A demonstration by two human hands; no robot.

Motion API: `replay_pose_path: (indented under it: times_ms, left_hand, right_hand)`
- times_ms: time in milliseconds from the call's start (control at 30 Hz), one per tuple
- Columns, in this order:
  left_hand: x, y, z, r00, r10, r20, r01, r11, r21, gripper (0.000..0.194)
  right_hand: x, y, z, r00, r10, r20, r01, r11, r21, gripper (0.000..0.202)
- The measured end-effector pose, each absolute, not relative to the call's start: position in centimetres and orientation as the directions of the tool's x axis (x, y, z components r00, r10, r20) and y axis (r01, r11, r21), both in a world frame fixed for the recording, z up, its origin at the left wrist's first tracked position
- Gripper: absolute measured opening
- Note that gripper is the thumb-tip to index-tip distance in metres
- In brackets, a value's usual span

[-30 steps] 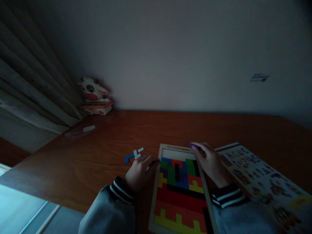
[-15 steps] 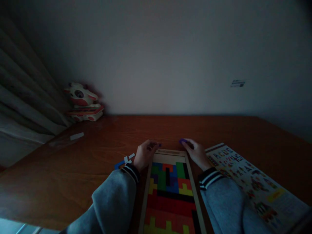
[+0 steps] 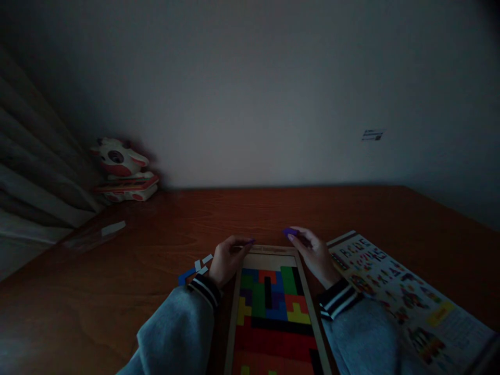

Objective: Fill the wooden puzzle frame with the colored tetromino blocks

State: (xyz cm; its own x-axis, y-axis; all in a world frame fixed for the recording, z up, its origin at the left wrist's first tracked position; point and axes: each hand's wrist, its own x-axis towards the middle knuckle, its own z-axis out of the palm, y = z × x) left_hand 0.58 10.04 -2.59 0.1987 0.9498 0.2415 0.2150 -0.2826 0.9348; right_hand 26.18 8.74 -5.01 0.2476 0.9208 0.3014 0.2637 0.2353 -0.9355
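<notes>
Coloured blocks fill most of a wooden puzzle tray (image 3: 232, 333), with a bare strip at its far end. My left hand (image 3: 226, 259) is at the tray's far left corner, finger and thumb closed on a small purple piece (image 3: 251, 241), most of it hidden. Over the far right corner, my right hand (image 3: 314, 255) pinches a purple puzzle block (image 3: 290, 232). Beside my left wrist lie a blue piece (image 3: 186, 276) and several small pale pieces (image 3: 207, 259).
A printed puzzle sheet (image 3: 406, 291) lies on the brown table (image 3: 156, 250) to the right. At the back left stands a cow-shaped toy (image 3: 125, 169) near a curtain (image 3: 31, 172). A pale strip (image 3: 113, 228) lies on the table before it.
The view has shifted slightly, so the scene sits a little lower. My right hand has turned, showing more of its purple block. My left hand keeps its pinch.
</notes>
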Motion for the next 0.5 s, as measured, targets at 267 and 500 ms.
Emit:
replay_pose_path:
  times_ms: [267,500]
  left_hand:
    - [0.28,10.24,-3.03,0.200,0.916,0.348,0.169,-0.383,0.908,0.020]
    - [0.57,10.39,-3.09,0.185,0.944,0.271,0.029,-0.281,0.959,0.028]
  right_hand:
    - [26.03,8.62,-4.98,0.231,0.934,0.272,0.242,0.216,-0.946,0.043]
    - [25.89,8.41,-4.94,0.257,0.929,0.265,0.201,0.217,-0.955,0.044]
